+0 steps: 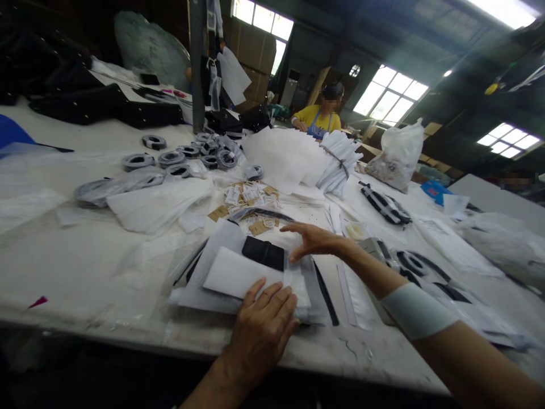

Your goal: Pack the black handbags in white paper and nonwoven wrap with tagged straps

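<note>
My left hand [266,318] lies with its fingers stretched out on a folded white sheet [230,272] near the table's front edge. Just beyond that sheet is a small black case [264,253] with a strap across it. Beneath both, larger translucent white wrapping [191,295] rests on a flat stack with dark edges. To the right of the black case hovers my right hand [313,241], its thumb and fingers apart and nothing between them. Behind the stack sits a curved grey-black strap [268,213].
Paper tags [251,196] are heaped behind the stack. Coiled grey straps [170,159] lie at the back left, beside fanned white sheets [285,156]. A bundled black-and-grey strap [385,204] is to the right. Across the table works a person in yellow [330,119].
</note>
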`<move>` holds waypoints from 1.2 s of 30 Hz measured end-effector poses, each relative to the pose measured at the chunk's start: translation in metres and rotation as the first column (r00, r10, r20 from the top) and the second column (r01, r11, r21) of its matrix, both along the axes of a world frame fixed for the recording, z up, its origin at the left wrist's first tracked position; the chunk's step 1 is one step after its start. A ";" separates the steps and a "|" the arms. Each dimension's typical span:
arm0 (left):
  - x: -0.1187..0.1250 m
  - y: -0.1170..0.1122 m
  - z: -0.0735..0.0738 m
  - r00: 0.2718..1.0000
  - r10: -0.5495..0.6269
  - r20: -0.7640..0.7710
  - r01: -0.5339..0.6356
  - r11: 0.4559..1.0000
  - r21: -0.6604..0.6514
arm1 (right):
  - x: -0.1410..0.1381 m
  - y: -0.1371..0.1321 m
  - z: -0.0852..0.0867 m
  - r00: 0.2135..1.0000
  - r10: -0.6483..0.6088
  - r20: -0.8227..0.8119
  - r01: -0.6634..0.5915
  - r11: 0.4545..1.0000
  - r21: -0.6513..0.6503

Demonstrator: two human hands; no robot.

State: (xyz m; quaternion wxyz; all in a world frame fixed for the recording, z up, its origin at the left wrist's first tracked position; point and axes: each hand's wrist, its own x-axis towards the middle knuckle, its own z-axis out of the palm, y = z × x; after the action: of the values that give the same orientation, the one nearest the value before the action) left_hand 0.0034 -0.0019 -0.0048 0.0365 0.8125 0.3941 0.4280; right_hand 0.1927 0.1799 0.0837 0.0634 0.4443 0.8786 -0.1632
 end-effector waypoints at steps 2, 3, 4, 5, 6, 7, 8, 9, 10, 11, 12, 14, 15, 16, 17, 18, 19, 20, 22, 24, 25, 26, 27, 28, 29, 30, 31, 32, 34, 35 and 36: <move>0.000 0.000 0.000 1.000 0.013 0.015 -0.013 1.000 -0.003 | 0.002 -0.008 -0.011 0.999 -0.045 -0.010 0.045 0.999 0.008; 0.000 0.001 0.000 1.000 0.012 0.019 -0.012 1.000 -0.004 | 0.003 -0.011 -0.014 0.996 -0.087 -0.032 0.089 0.994 0.070; 0.000 0.001 0.001 1.000 0.005 0.018 -0.005 1.000 -0.006 | 0.004 -0.015 -0.014 0.987 -0.139 -0.084 0.150 0.977 0.153; 0.000 0.001 0.001 1.000 -0.004 0.014 0.004 1.000 -0.010 | 0.004 -0.020 -0.011 0.968 -0.185 -0.166 0.221 0.947 0.231; 0.000 0.001 0.002 1.000 -0.011 0.009 0.011 1.000 -0.013 | 0.004 -0.027 -0.006 0.941 -0.215 -0.263 0.289 0.914 0.284; 0.000 0.001 0.002 1.000 -0.014 0.008 0.014 1.000 -0.017 | 0.002 -0.036 0.000 0.908 -0.228 -0.352 0.341 0.890 0.303; 0.000 0.001 0.003 1.000 -0.013 0.009 0.013 1.000 -0.021 | -0.001 -0.048 0.005 0.876 -0.227 -0.426 0.370 0.883 0.290; -0.001 0.001 0.003 1.000 -0.009 0.015 0.009 1.000 -0.025 | -0.006 -0.064 0.008 0.852 -0.211 -0.478 0.368 0.892 0.263; 0.000 0.001 0.003 1.000 -0.007 0.020 0.007 1.000 -0.030 | -0.012 -0.081 0.008 0.842 -0.186 -0.506 0.341 0.911 0.233; 0.000 0.000 0.003 1.000 -0.008 0.023 0.009 0.999 -0.037 | -0.018 -0.099 0.005 0.837 -0.157 -0.524 0.308 0.927 0.213; 0.000 0.000 0.002 1.000 -0.012 0.025 0.013 0.999 -0.042 | -0.024 -0.117 -0.001 0.831 -0.133 -0.541 0.289 0.933 0.214; 0.001 0.000 0.000 1.000 -0.026 0.010 0.027 0.998 -0.049 | -0.032 -0.149 -0.020 0.828 -0.101 -0.551 0.272 0.933 0.237; 0.000 0.000 -0.001 0.999 -0.031 -0.008 0.031 0.999 -0.045 | -0.035 -0.160 -0.031 0.836 -0.078 -0.544 0.254 0.933 0.256; 0.000 0.001 -0.002 0.999 -0.037 -0.032 0.036 0.999 -0.040 | -0.036 -0.168 -0.041 0.844 -0.045 -0.535 0.231 0.930 0.286; -0.002 0.001 -0.002 0.997 -0.047 -0.065 0.044 0.998 -0.037 | -0.037 -0.173 -0.051 0.853 -0.010 -0.522 0.206 0.925 0.318; -0.004 0.002 -0.001 0.992 -0.065 -0.105 0.061 0.997 -0.041 | -0.036 -0.175 -0.058 0.862 0.022 -0.507 0.182 0.918 0.351; -0.008 0.002 0.002 0.985 -0.091 -0.147 0.084 0.995 -0.049 | -0.036 -0.175 -0.063 0.870 0.052 -0.491 0.162 0.910 0.383; -0.015 0.003 0.006 0.976 -0.118 -0.185 0.109 0.992 -0.056 | -0.035 -0.174 -0.065 0.877 0.080 -0.474 0.141 0.900 0.413; -0.034 0.005 0.019 0.955 -0.147 -0.258 0.137 0.989 -0.060 | -0.036 -0.172 -0.066 0.892 0.124 -0.434 0.107 0.876 0.470; -0.061 0.007 0.034 0.947 -0.085 -0.309 0.080 0.996 -0.027 | -0.038 -0.171 -0.066 0.914 0.156 -0.375 0.069 0.850 0.522; -0.077 0.009 0.041 0.944 -0.032 -0.329 0.028 0.999 -0.019 | -0.039 -0.172 -0.066 0.925 0.161 -0.343 0.056 0.837 0.545; -0.093 0.011 0.046 0.942 0.025 -0.336 -0.034 0.999 -0.019 | -0.040 -0.172 -0.067 0.935 0.161 -0.315 0.048 0.824 0.564; -0.107 0.013 0.051 0.939 0.073 -0.336 -0.087 0.996 -0.026 | -0.040 -0.171 -0.068 0.943 0.160 -0.293 0.042 0.814 0.579; -0.120 0.014 0.053 0.936 0.096 -0.338 -0.119 0.992 -0.047 | -0.038 -0.169 -0.069 0.946 0.164 -0.278 0.032 0.808 0.588; -0.129 0.014 0.054 0.937 0.090 -0.338 -0.120 0.990 -0.068 | -0.034 -0.166 -0.070 0.947 0.176 -0.270 0.018 0.808 0.589; -0.134 0.014 0.054 0.940 0.071 -0.333 -0.107 0.990 -0.090 | -0.029 -0.163 -0.070 0.945 0.193 -0.266 -0.003 0.814 0.581; -0.136 0.012 0.053 0.945 0.048 -0.324 -0.088 0.990 -0.110 | -0.021 -0.158 -0.070 0.940 0.217 -0.263 -0.031 0.823 0.567; -0.135 0.010 0.051 0.949 0.024 -0.314 -0.067 0.990 -0.126 | -0.013 -0.153 -0.069 0.935 0.242 -0.261 -0.062 0.833 0.550; -0.127 0.003 0.045 0.956 -0.011 -0.292 -0.032 0.989 -0.143 | 0.004 -0.145 -0.062 0.926 0.275 -0.259 -0.111 0.853 0.510; -0.122 0.000 0.042 0.959 -0.022 -0.283 -0.020 0.989 -0.144 | 0.009 -0.142 -0.057 0.925 0.275 -0.260 -0.120 0.864 0.489; -0.118 -0.003 0.040 0.961 -0.029 -0.274 -0.011 0.990 -0.141 | 0.012 -0.141 -0.052 0.928 0.265 -0.261 -0.118 0.875 0.469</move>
State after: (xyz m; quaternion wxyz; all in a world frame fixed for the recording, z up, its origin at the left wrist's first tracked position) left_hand -0.1142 -0.0049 0.0348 0.0408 0.8612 0.4210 0.2818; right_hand 0.2049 0.0388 0.0316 -0.1660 0.3244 0.9310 -0.0198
